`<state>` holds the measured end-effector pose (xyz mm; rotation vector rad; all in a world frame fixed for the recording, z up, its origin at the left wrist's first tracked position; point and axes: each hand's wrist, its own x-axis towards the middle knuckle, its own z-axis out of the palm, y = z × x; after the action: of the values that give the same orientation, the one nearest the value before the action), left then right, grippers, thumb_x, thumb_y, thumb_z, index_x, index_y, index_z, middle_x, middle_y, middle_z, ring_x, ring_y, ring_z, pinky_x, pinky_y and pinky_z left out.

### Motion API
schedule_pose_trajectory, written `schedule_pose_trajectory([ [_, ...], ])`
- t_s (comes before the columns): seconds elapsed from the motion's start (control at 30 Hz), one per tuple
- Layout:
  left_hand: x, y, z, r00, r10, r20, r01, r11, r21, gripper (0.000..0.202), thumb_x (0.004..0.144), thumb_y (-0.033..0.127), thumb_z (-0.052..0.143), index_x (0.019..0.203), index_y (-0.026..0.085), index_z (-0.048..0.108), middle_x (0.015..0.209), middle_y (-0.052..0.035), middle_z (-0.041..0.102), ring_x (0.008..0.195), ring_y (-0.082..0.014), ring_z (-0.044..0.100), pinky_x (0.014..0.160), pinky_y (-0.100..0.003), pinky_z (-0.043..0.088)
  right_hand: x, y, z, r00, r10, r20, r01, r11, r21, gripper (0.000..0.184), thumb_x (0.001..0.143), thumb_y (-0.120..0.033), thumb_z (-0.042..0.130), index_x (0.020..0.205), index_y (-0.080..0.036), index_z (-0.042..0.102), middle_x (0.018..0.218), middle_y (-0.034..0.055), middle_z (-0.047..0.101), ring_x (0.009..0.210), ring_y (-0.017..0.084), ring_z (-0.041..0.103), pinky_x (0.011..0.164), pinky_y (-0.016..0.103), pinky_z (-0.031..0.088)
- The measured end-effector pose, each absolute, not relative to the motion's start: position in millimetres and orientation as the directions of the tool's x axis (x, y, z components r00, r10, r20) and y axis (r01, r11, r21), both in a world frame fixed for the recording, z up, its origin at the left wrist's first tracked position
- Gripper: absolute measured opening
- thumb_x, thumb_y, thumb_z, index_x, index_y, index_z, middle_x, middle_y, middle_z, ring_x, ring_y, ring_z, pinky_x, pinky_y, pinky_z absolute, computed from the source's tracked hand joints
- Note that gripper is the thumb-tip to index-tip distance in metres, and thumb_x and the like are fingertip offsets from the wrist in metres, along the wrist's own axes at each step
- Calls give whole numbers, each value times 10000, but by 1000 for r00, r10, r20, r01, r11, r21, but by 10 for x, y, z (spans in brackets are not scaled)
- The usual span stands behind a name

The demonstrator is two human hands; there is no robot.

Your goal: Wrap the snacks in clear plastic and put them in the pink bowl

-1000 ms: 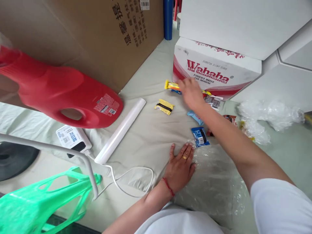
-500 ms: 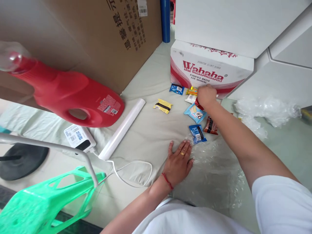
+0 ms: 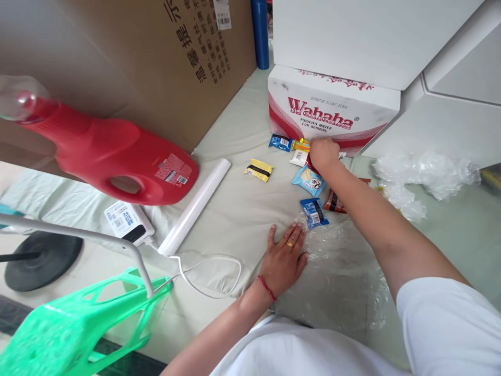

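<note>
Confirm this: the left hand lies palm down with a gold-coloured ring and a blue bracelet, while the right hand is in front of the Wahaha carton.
The bracelet is red, not blue, as the head view shows. The left hand lies palm down with a gold-coloured ring, and the right hand is in front of the Wahaha carton.

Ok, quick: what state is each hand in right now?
Left hand: open, palm down, fingertips near the dark blue packet.
Right hand: beside the Wahaha box; fingers hidden, so its grip cannot be told.
</note>
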<state>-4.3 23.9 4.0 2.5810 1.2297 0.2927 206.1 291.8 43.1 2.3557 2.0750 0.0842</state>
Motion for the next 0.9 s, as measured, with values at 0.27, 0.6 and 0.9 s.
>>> schedule_pose_trajectory([
  [0.27, -44, 244, 63, 618, 785, 41, 742, -600, 300, 566, 1071, 450, 339, 1577, 207, 413, 1658, -85, 398, 1578, -241, 288, 1314, -594, 93, 2235, 2548, 791, 28, 988, 151, 992, -46, 117, 376, 961, -87, 358, 1173, -91, 669, 1056, 204, 712, 1092, 334, 573, 938, 483, 393],
  [0.6, -42, 122, 57, 618, 785, 34, 742, -597, 305, 593, 1074, 453, 310, 1613, 211, 362, 1669, -97, 362, 1565, -271, 315, 1298, -639, 38, 2451, -217, 1000, -64, 995, 78, 975, 80, -208, 338, 920, -383, 573, 1199, -224, 678, 1137, 133, 697, 1052, 325, 555, 893, 434, 415],
  [0.9, -6, 120, 27, 608, 793, 32, 766, -597, 240, 565, 1074, 393, 290, 1600, 212, 391, 1666, -96, 366, 1562, -260, 324, 1293, -627, 89, 2264, -730, 371, -226, 968, -113, 937, 184, -298, 850, 818, -483, 791, 1543, -197, 452, 1523, 161, 498, 1428, 362, 367, 1197, 553, 253],
])
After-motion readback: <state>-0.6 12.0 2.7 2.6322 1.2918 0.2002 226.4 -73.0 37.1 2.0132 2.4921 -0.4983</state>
